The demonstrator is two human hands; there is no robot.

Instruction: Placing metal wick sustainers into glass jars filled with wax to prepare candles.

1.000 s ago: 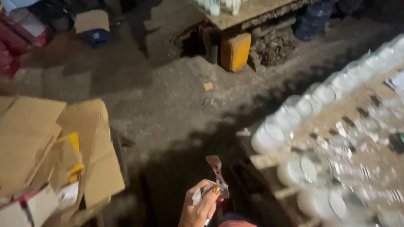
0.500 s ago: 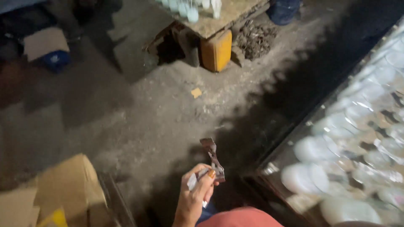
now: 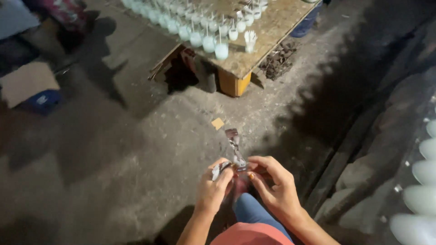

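Both hands meet low in the view, above the concrete floor. The left hand pinches a small silvery piece; the right hand, fingers curled narrow, grips the base of a thin crumpled strip. The strip's long axis runs up and away from the knuckles, between both hands, equally near each.

both hands on wrapper (crinkly), concrete floor
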